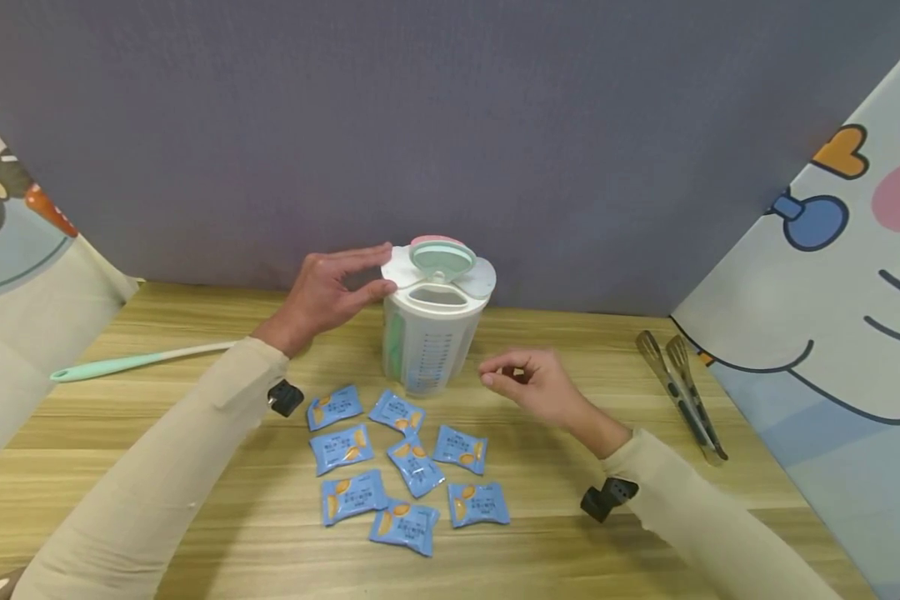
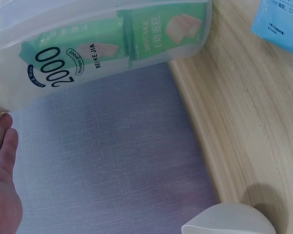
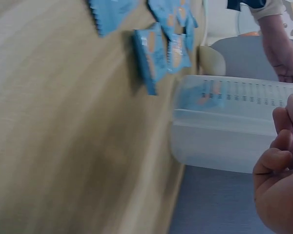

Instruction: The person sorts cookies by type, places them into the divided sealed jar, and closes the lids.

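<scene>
A translucent storage jar (image 1: 446, 346) with a white lid (image 1: 401, 268) stands upright near the wall. One green flip cap (image 1: 442, 260) on the lid is raised, with a pink cap behind it. Through the side wall, green snack packets (image 2: 158, 31) show in one compartment. My left hand (image 1: 326, 287) touches the left edge of the lid with extended fingers and thumb. To the right of the jar, my right hand (image 1: 536, 387) hovers with fingers loosely curled, nothing visible in it. Several blue snack packets (image 1: 342, 450) lie on the table in front of the jar.
A green-and-white long-handled utensil (image 1: 127, 365) lies at the left, partly hidden behind my left arm. Metal tongs (image 1: 682, 396) with dark handles lie on the table (image 1: 570, 542) at the right. A grey wall (image 1: 420, 125) rises directly behind the jar.
</scene>
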`<state>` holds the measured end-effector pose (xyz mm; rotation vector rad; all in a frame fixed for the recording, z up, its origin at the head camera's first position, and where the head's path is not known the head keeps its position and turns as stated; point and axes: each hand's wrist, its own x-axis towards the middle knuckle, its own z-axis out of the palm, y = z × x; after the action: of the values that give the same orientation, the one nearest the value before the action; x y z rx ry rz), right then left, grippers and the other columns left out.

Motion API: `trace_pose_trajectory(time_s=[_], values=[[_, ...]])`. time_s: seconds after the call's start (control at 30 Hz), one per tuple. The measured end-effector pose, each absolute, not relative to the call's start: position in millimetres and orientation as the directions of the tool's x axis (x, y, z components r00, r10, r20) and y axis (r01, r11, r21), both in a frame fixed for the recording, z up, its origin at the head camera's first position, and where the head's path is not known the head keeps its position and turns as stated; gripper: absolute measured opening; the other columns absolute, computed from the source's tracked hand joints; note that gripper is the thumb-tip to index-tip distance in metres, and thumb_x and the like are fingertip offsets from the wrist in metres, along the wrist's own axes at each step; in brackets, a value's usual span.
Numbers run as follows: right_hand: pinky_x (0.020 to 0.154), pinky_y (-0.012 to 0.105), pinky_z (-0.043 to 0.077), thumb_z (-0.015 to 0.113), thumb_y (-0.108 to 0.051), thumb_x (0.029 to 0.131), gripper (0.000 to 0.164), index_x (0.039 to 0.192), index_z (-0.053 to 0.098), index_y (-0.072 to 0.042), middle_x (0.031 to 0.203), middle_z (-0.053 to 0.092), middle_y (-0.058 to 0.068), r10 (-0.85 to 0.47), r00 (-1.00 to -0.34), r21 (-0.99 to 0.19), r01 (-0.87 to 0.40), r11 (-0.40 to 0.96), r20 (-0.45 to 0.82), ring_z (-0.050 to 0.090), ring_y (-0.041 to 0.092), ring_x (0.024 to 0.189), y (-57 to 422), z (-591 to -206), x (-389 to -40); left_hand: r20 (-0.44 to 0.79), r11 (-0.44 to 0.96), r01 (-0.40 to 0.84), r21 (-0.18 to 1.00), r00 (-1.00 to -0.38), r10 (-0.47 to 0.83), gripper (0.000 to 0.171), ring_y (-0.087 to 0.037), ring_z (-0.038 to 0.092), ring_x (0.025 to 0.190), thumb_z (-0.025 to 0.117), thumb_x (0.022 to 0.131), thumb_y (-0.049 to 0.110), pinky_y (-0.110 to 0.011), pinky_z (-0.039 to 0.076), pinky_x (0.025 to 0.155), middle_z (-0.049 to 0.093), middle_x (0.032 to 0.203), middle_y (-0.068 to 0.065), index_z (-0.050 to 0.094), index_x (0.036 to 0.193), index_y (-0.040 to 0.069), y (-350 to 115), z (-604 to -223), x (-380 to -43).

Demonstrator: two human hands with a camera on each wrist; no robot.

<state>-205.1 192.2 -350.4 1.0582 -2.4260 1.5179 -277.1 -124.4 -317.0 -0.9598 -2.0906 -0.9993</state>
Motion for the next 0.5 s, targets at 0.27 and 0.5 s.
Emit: trace_pose_trajectory(time_s=[0.27,0.5], values=[[0.056,0.024,0.045,0.068,-0.003,0.087,0.012,0.096,0.072,0.003,0.087,0.070,0.004,-0.563,-0.803,-0.788,-0.469,0.399,0.193,0.056,0.015,0.069,197,-374,-201,0.764,0.454,0.808,0.376,-0.548,0.341,0.045,-0.021,0.057,0.113,0.079,0.078,0.018,-0.038,0.044,0.095,0.060,0.125,-0.002,0.066,0.120,0.007,-124,-316,-275],[0.058,0.022,0.044,0.069,-0.010,0.087,0.015,0.097,0.072,0.001,0.088,0.071,0.002,-0.609,-0.793,-0.772,-0.397,0.497,0.016,0.055,0.015,0.070,205,-389,-198,0.771,0.459,0.810,0.364,-0.539,0.339,0.045,-0.021,0.058,0.112,0.080,0.078,0.017,-0.038,0.045,0.094,0.060,0.124,-0.003,0.066,0.119,0.007,-125,-317,-277]])
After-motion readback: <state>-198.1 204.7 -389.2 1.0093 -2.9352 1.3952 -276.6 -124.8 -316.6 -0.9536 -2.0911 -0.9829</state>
